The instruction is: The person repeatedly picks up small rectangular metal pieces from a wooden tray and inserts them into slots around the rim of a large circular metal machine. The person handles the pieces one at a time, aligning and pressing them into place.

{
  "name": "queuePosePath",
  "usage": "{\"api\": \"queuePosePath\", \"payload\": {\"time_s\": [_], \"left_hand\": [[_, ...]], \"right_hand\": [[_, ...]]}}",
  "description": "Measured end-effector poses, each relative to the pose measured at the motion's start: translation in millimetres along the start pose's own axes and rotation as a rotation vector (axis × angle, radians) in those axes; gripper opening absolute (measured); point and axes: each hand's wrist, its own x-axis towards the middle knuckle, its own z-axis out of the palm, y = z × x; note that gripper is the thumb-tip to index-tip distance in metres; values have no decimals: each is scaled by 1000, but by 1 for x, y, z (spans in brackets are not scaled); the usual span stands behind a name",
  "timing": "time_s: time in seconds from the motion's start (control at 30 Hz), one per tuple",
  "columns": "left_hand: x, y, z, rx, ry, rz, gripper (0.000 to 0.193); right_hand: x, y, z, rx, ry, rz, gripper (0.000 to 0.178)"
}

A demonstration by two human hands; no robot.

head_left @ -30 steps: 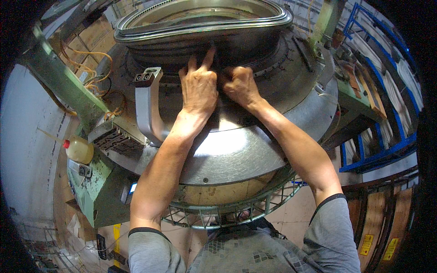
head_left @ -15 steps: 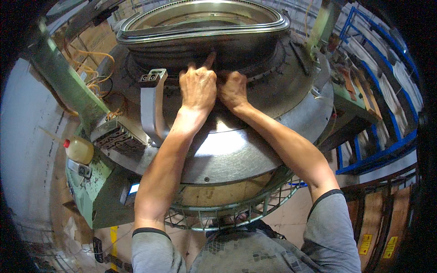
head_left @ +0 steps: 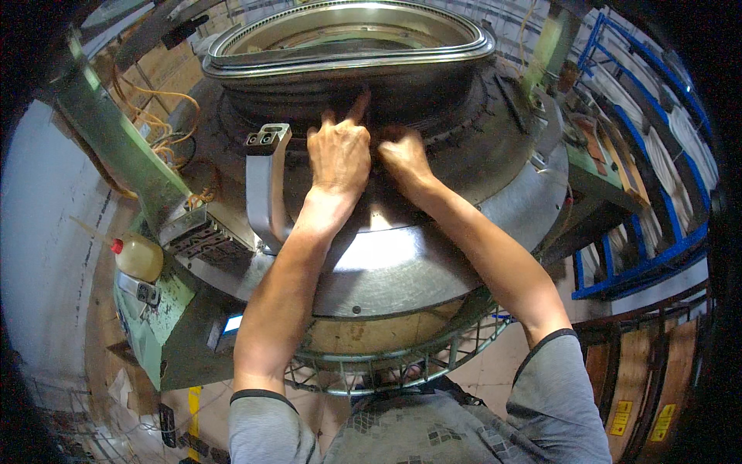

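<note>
Left hand (head_left: 340, 158) seemingly touches a dark, curved wall (head_left: 305, 98).

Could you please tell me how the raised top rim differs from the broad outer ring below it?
The top rim is narrow and ridged, while the outer ring is a broad, mostly smooth band. The rim stands higher; the ring lies lower and spreads wider. Both are curved and look metallic.

A head-worn fisheye camera, the left of a pair, is looking down and forward from behind and above the hands (head_left: 340, 158), sitting near enough to be framing both forearms (head_left: 274, 298). It is spanning from the grey shirt (head_left: 440, 433) behind them to the metal-rimmed drum (head_left: 286, 97) beyond, and is bending straight edges.
</note>
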Motion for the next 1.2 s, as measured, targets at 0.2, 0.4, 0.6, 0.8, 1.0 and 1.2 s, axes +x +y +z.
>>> {"api": "queuePosePath", "payload": {"time_s": [0.2, 0.4, 0.6, 0.8, 1.0, 1.2], "left_hand": [[1, 1, 0, -8, -71, -27, 29], [4, -1, 1, -16, -64, 8, 55], [4, -1, 6, -47, -89, -83, 57], [5, -5, 4, -204, -61, -13, 33], [8, -2, -1, -292, 54, -16, 13], [8, 1, -9, -247, 131, -122, 13]], "right_hand": [[-7, -6, -14, -153, 133, -305, 26], [19, -33, 0, -449, 306, -273, 30], [27, -33, -13, -765, 335, -589, 20], [32, -43, -22, -892, 366, -621, 15], [33, -47, -24, -893, 338, -588, 21], [29, -45, -21, -876, 239, -473, 27]]}}
